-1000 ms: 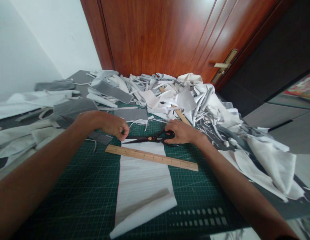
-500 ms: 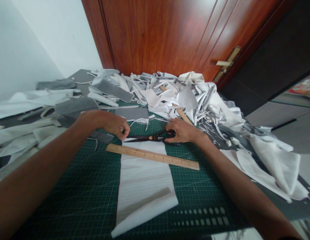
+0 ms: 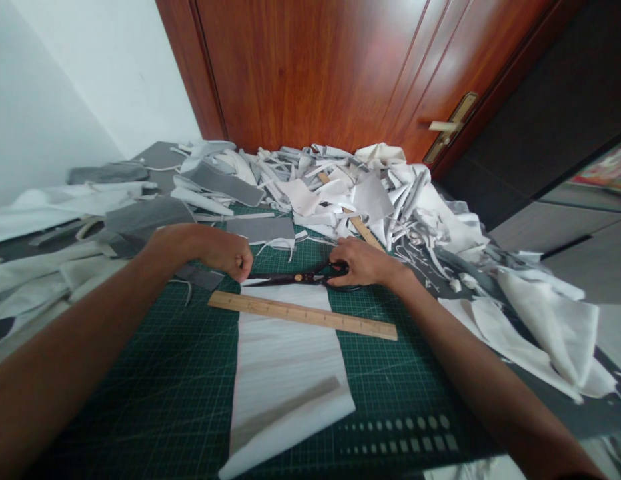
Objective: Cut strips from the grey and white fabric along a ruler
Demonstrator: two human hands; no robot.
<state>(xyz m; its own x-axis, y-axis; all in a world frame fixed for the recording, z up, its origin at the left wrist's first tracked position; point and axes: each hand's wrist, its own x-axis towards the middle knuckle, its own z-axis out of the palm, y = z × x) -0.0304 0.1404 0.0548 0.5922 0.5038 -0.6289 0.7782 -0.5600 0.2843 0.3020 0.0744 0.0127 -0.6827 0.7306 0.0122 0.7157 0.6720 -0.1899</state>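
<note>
My right hand [image 3: 359,260] is wrapped round the handles of black scissors [image 3: 299,277], which lie sideways across the far edge of a white cloth strip [image 3: 290,353]. Their blades point left, almost closed. At the blade tips my left hand [image 3: 229,255] is closed in a pinch on the cloth's far left corner; its fingertips hide most of what they grip. Just nearer than the scissors, a wooden ruler [image 3: 303,315] rests across the strip and overhangs both its sides. The strip's near end is folded over at a slant.
A green cutting mat [image 3: 390,373] lies beneath the work. Beyond it is a heap of white and grey cloth scraps [image 3: 335,190] with a second wooden ruler [image 3: 363,230] partly buried. More cloth [image 3: 545,327] lies at the right. A wooden door [image 3: 310,73] stands behind.
The whole view has shifted slightly to the left. Both hands, the scissors, the ruler and the cloth keep nearly the same places relative to each other.
</note>
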